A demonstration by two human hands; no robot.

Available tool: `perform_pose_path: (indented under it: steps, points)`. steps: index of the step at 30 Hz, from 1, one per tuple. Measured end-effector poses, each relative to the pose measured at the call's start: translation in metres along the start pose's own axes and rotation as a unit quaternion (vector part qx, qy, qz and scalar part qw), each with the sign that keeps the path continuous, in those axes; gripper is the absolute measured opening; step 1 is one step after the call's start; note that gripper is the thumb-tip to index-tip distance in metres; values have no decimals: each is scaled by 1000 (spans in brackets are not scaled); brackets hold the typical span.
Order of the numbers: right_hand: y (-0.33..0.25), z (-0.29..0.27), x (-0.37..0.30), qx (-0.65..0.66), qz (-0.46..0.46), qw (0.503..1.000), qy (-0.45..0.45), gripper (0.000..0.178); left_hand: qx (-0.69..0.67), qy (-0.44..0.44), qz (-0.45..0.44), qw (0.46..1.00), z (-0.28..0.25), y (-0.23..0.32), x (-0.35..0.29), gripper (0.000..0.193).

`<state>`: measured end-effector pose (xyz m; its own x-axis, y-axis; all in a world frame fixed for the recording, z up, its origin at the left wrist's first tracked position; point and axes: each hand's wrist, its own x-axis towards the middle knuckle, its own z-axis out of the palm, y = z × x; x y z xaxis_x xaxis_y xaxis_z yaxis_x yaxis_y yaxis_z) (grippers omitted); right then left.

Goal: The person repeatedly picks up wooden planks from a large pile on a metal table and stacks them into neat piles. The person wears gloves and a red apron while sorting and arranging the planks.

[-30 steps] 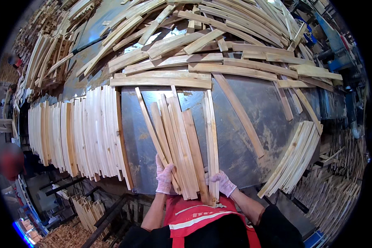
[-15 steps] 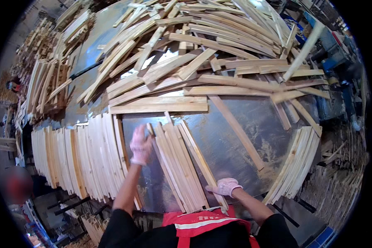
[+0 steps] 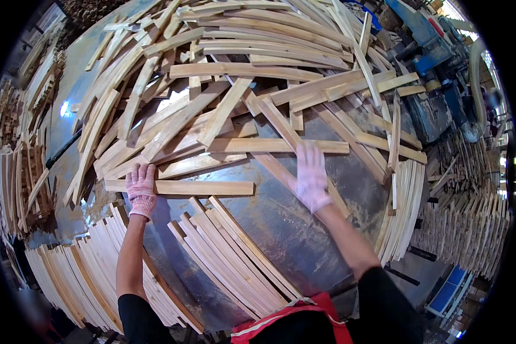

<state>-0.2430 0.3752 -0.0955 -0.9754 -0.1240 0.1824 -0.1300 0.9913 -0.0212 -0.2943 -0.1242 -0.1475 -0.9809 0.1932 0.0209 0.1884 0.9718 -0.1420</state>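
My left hand (image 3: 140, 191), in a pinkish knit glove, is closed over a light wooden strip (image 3: 206, 188) near its left end. My right hand (image 3: 311, 179), gloved alike and slightly blurred, has its fingers stretched out over the right part of another wooden strip (image 3: 252, 145) at the near edge of the pile. Whether it touches that strip, I cannot tell. Between my forearms a row of wooden strips (image 3: 235, 252) lies side by side, close to my red apron (image 3: 292, 314).
A large loose pile of wooden strips (image 3: 258, 49) covers the far side of the metal table (image 3: 269, 198). Aligned rows of strips lie at the left (image 3: 92, 272) and the right (image 3: 405, 212). Blue machinery (image 3: 424, 46) stands at the far right.
The view has shifted. Both hands have moved forward to the pile; my right hand has left the near row. The strip under my left hand now lies apart from its neighbour.
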Motion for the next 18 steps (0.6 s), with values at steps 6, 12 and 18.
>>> perform_pose_path:
  steps: [6, 12, 18]
  points:
    - [62, 15, 85, -33, -17, 982, -188, 84, -21, -100, -62, 993, -51, 40, 19, 52]
    - [35, -66, 18, 62, 20, 964, -258, 85, -24, -128, 35, 991, -39, 15, -3, 58]
    - [39, -29, -119, 61, 120, 936, -324, 96, -22, -98, 59, 993, -60, 21, 21, 36]
